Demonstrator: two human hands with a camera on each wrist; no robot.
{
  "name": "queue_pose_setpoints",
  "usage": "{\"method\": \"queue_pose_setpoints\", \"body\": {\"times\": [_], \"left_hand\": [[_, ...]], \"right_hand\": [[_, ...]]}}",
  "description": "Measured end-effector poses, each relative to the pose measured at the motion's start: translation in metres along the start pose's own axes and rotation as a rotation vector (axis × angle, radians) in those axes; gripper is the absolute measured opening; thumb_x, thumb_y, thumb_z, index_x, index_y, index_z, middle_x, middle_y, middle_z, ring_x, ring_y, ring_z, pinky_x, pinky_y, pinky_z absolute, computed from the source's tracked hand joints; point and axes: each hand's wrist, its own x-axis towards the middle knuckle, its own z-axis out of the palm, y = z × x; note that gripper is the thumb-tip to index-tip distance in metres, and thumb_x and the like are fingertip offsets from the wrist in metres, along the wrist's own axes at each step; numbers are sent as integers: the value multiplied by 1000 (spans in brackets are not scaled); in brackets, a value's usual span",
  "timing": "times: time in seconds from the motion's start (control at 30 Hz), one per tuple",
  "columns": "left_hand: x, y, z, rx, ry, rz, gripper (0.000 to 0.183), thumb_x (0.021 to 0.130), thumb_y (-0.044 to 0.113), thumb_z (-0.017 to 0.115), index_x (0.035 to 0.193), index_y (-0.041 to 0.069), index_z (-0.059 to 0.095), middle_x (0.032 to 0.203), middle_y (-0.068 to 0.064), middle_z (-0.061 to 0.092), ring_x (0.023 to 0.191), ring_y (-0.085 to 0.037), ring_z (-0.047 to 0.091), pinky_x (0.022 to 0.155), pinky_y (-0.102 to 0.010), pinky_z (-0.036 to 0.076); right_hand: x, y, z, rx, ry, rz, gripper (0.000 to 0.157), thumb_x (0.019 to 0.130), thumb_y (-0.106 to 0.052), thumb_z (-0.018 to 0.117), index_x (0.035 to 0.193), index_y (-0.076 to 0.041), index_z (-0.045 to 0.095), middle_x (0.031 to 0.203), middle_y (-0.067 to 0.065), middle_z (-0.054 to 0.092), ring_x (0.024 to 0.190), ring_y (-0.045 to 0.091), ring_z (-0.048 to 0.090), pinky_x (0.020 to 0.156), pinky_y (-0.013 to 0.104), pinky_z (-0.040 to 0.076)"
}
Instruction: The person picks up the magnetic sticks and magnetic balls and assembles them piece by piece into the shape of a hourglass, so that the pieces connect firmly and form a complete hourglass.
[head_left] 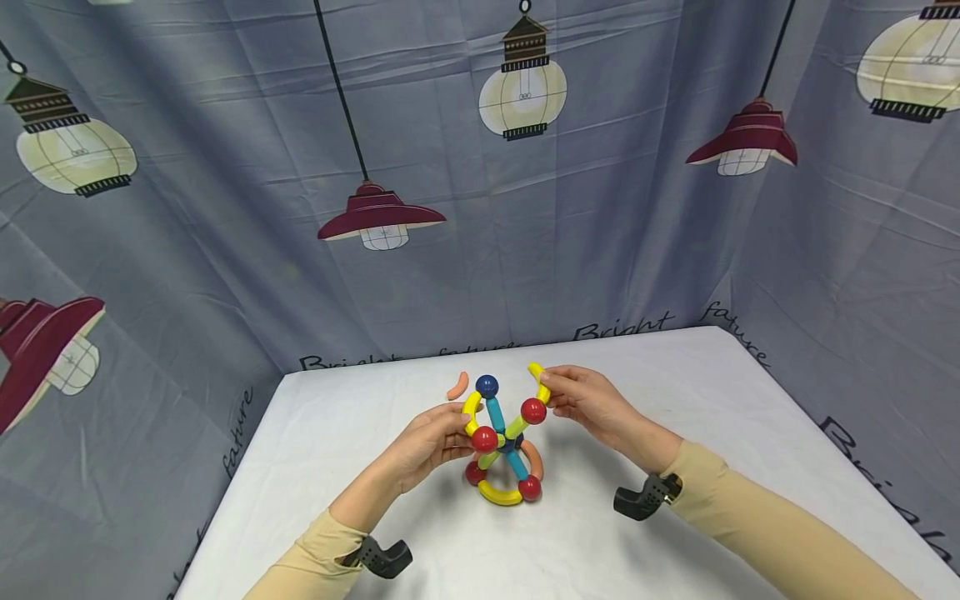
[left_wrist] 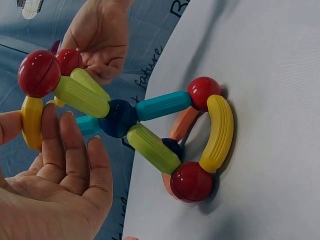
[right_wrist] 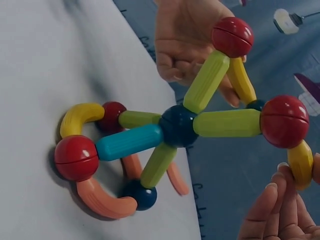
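Observation:
A magnetic ball-and-rod model [head_left: 510, 443] stands on the table, with straight green and blue rods meeting at a dark blue centre ball [left_wrist: 118, 118]. Its base is a ring of curved yellow and orange rods joined by balls. My left hand [head_left: 431, 446] pinches the upper-left curved yellow rod [left_wrist: 31, 122], which runs from a red ball [head_left: 484, 439] to a dark blue ball [head_left: 487, 386]. On the other side, my right hand [head_left: 592, 404] holds a second curved yellow rod [right_wrist: 300, 164] between thumb and fingers. That rod's lower end meets a red ball [head_left: 533, 411]; its upper end touches no ball.
A loose curved orange rod [head_left: 458, 386] lies on the white table [head_left: 360, 392] behind the model. A grey curtain [head_left: 450, 292] printed with lamps surrounds the table's back and sides. Each wrist wears a black camera band [head_left: 386, 558].

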Motion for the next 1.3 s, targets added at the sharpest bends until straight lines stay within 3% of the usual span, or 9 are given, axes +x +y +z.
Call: {"method": "queue_pose_setpoints", "body": {"times": [0.33, 0.7, 1.3], "left_hand": [[0, 0, 1, 0, 7, 4, 49, 101, 22, 59, 140, -5, 49, 101, -7, 70, 91, -19, 66, 93, -35, 56], [0, 0, 1, -8, 11, -3, 51, 101, 24, 59, 141, -6, 47, 103, -8, 70, 93, -19, 66, 93, -34, 55], [1, 0, 1, -23, 24, -10, 49, 100, 22, 60, 138, -5, 47, 105, -9, 65, 91, -21, 65, 90, -32, 56]], "right_hand": [[6, -3, 14, -107, -1, -46, 56, 99, -38, 69, 135, 3, 57, 120, 21, 62, 93, 25, 62, 84, 30, 54], [12, -2, 19, -198, 6, -50, 49, 99, -39, 67, 130, -1, 64, 115, 13, 67, 97, 26, 65, 94, 37, 54], [11, -2, 24, -240, -23, -56, 46, 100, -39, 66, 127, -2, 68, 106, 11, 71, 98, 23, 66, 93, 37, 54]]}}
